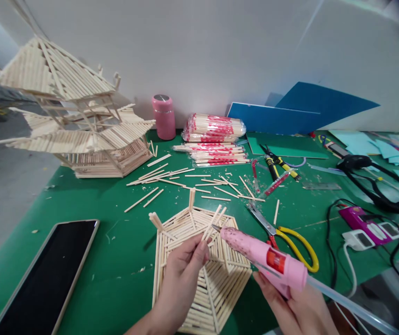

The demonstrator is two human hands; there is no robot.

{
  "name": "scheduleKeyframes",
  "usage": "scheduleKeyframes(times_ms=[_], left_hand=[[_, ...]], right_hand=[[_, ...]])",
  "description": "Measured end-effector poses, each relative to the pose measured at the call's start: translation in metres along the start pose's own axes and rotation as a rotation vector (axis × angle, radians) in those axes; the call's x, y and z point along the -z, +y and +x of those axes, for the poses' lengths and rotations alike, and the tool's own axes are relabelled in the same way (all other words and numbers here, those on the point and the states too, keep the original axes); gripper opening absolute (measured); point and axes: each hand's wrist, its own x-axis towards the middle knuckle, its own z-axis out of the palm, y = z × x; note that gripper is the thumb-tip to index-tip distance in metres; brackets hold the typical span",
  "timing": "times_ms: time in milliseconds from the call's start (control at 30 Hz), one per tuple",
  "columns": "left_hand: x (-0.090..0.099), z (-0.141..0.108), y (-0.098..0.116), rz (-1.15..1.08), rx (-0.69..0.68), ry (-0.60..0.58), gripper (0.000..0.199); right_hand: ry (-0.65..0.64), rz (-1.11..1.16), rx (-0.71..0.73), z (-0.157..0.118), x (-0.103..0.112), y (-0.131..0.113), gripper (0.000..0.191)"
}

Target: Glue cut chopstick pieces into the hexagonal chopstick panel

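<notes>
Between the thumb and fingers of my left hand (185,270) are short wooden sticks (214,220), held side by side and tilted upward. My right hand (297,304) is wrapped round a pink hot glue gun (251,244); its metal nozzle touches or nearly touches the sticks. A clear glue stick (346,300) runs out of the gun's back end. Under both hands lies a many-sided wooden stick panel (206,298), with small upright bundles (156,221) at its far corners. My left hand hides part of the panel.
A tiered stick pagoda (91,139) stands at the back left, a phone (46,279) at the front left. Loose sticks (164,177), yellow-handled scissors (297,242), pliers (276,165), packed chopsticks (213,128), a pink flask (163,118) and a cabled purple power strip (367,225) surround the panel.
</notes>
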Motion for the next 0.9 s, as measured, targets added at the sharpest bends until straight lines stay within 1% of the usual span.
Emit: scheduleKeyframes(times_ms=[233, 467, 600, 733, 900], left_hand=[[0.001, 0.000, -0.003, 0.024, 0.007, -0.012, 0.018], [-0.001, -0.002, 0.003, 0.062, -0.013, -0.018, 0.019], [-0.001, 0.000, 0.000, 0.067, -0.010, -0.021, 0.019], [0.000, 0.001, -0.003, 0.065, -0.003, -0.019, 0.019], [0.000, 0.000, -0.002, 0.041, -0.007, 0.003, 0.019]], right_hand=[[0.028, 0.026, -0.101, 0.011, 0.009, -0.009, 0.029], [0.084, 0.047, -0.173, 0.020, 0.017, -0.015, 0.039], [0.093, 0.038, -0.149, 0.019, 0.015, -0.013, 0.038], [0.065, 0.043, -0.093, 0.012, 0.006, -0.007, 0.034], [0.051, -0.017, -0.025, 0.002, -0.004, -0.002, 0.035]])
